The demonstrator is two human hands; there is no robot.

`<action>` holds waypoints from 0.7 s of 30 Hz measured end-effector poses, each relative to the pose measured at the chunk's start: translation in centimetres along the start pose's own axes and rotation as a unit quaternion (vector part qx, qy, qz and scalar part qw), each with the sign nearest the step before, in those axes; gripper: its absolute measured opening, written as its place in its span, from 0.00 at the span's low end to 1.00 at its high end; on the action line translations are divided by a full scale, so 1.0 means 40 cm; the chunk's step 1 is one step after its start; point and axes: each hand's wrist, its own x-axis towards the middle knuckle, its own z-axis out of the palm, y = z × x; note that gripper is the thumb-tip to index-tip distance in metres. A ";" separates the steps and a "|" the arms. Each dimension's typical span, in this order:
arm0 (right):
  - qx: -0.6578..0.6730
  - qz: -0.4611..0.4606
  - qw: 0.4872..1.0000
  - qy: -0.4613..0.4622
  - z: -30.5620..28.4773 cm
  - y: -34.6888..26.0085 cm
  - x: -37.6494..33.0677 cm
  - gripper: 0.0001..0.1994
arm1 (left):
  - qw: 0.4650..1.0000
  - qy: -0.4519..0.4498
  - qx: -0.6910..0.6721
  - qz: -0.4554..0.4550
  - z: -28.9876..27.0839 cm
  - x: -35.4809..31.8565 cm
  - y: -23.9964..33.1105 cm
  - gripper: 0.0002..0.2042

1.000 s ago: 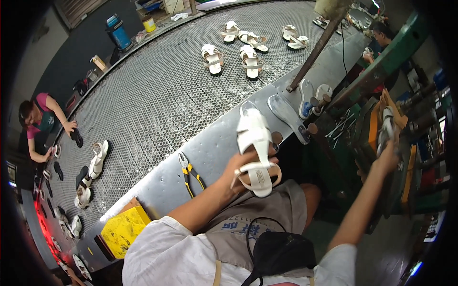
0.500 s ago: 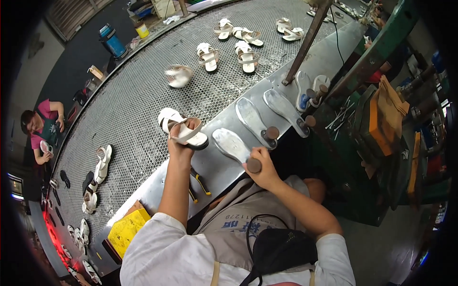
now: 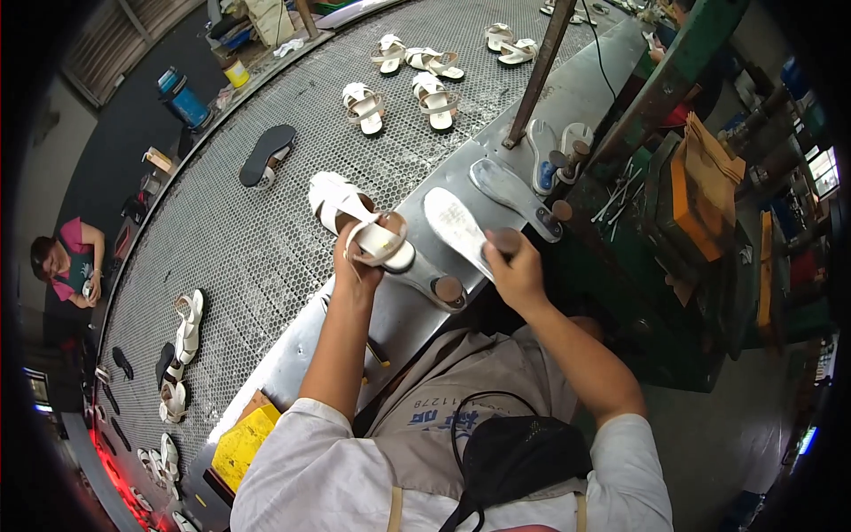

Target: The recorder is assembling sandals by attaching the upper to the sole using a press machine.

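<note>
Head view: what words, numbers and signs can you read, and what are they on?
Grey apron: blue characters and digits, which I won't copy out.
White sandal in the left hand: any print too small to read.
Foot-shaped plate in the right hand: marks too blurred to read.

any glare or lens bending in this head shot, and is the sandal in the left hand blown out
Head view: the far edge of the mesh table looks bowed and the corners go black; head view: the metal ledge catches pale glare; head view: the white sandal in the left hand is bright, but its straps remain distinguishable.
</note>
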 end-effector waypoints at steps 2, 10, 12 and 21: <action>0.070 0.032 0.996 -0.042 -0.060 -0.082 -0.045 0.11 | 0.998 0.051 -0.013 0.023 0.011 0.049 0.040 0.17; 0.062 -0.057 0.991 0.104 -0.036 -0.204 -0.138 0.07 | 0.958 -0.175 0.225 0.015 0.295 -0.175 -0.235 0.18; -0.029 -0.146 0.977 0.153 -0.054 -0.202 -0.100 0.10 | 0.971 -0.136 0.163 -0.107 0.370 -0.241 -0.304 0.15; -0.037 -0.025 0.998 -0.040 -0.364 -0.133 -0.200 0.27 | 0.960 -0.187 0.152 -0.140 0.476 -0.335 -0.423 0.23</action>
